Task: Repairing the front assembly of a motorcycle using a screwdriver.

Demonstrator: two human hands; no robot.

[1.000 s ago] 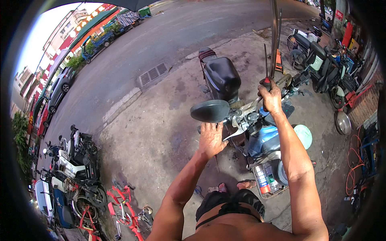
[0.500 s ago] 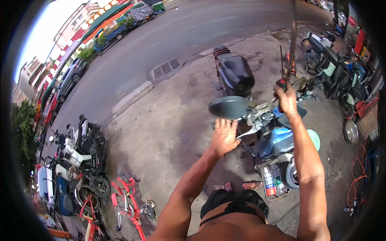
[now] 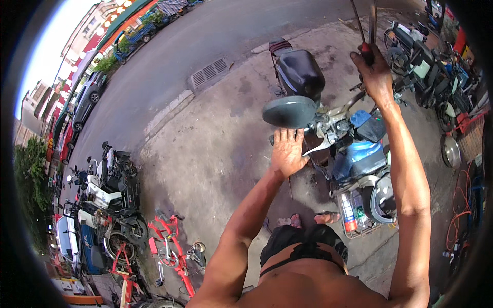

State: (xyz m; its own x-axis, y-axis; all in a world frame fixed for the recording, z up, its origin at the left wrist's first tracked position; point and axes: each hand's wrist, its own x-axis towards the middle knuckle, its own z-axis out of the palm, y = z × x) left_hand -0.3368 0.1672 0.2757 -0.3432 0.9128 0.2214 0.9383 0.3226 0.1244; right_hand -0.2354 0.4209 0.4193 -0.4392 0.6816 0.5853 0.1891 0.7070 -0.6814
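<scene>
My left hand (image 3: 288, 153) lies over the left handlebar grip of a scooter, fingers across it, below a round dark mirror (image 3: 289, 112). Beside its thumb is the silver brake lever (image 3: 319, 147). Raised beyond the handlebar, my right hand (image 3: 376, 74) is closed around the red handle of a screwdriver (image 3: 365, 50), whose long thin shaft points up. A brown rod (image 3: 373, 20) also rises there; whether I hold it cannot be seen. The scooter's black seat (image 3: 303, 74) is farther off. Nearer me are its blue plastic covering (image 3: 357, 160) and wire basket (image 3: 352, 233) with bottles.
Parked motorbikes (image 3: 110, 190) crowd the left side, with a red bicycle frame (image 3: 172, 241) near my feet. More motorbikes (image 3: 429, 77) line the right, along with a round metal basin (image 3: 451, 151) and an orange hose (image 3: 454, 220). A drain grate (image 3: 209, 73) borders the road.
My right hand has risen away from the handlebar with the screwdriver. My left hand stays on the grip. The whole view has shifted slightly.
</scene>
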